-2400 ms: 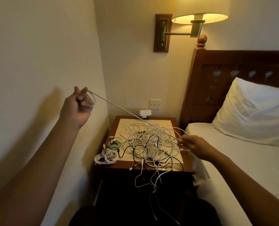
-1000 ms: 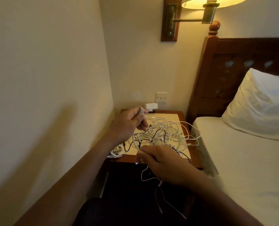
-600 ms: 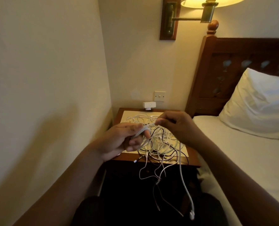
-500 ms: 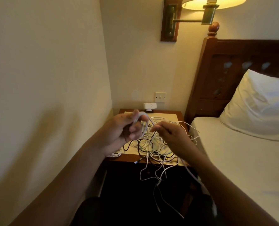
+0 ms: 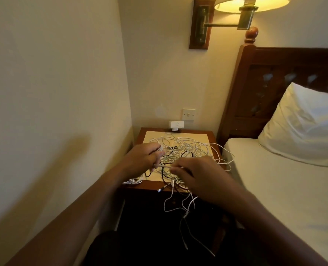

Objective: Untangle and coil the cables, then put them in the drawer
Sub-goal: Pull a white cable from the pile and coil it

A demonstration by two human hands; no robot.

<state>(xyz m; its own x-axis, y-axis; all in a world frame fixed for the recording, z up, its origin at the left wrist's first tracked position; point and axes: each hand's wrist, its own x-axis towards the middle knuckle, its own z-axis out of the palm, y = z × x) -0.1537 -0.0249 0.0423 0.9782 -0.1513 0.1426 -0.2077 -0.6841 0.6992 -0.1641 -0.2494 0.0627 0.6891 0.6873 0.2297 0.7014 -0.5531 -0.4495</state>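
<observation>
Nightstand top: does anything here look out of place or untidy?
Yes. The cable tangle sprawls over the nightstand; several white ends hang over its front edge, and loops stick out past the right edge toward the bed. A metal-tipped plug pokes over the front edge too.

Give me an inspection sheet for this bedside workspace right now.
Surface: nightstand, cream top, wood rim.
Job's things: tangled cables heaped on it; coiled cable at front left corner.
Clutter: white adapter at the back edge.
Grips: left hand holds white cable loops; right hand pinches its strand.
Cables: loose ends hang over the front edge.
Surroundings: wall switch, lit lamp, bed with pillow to the right.
</observation>
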